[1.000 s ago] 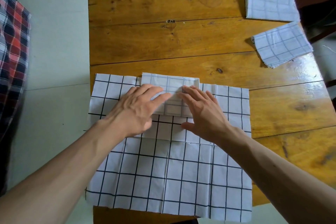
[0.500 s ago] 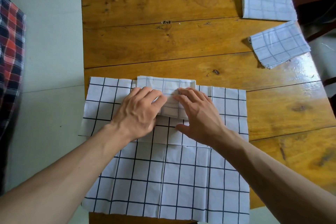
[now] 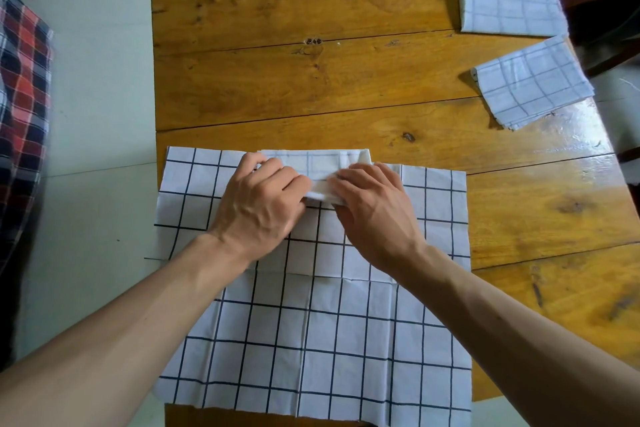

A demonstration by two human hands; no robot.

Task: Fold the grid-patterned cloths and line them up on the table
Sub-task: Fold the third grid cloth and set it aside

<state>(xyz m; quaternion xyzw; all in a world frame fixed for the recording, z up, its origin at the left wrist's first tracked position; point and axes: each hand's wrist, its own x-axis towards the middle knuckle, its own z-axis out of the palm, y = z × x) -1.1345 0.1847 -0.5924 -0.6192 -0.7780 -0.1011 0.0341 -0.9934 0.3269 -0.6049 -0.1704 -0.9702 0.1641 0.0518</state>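
Two hands hold a small folded cloth.

The left hand (image 3: 263,201) and right hand (image 3: 374,208) curl their fingers around the folded cloth (image 3: 322,173). It sits on a big flat grid cloth (image 3: 311,340) on the wooden table (image 3: 311,80). Two more folded cloths (image 3: 512,2) (image 3: 533,81) lie far right.

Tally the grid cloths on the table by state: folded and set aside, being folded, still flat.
Folded and set aside: 2, far folded cloth and near folded cloth
Being folded: 1, small folded cloth, gripped by left hand and right hand
Flat: 1, large spread cloth
Total: 4
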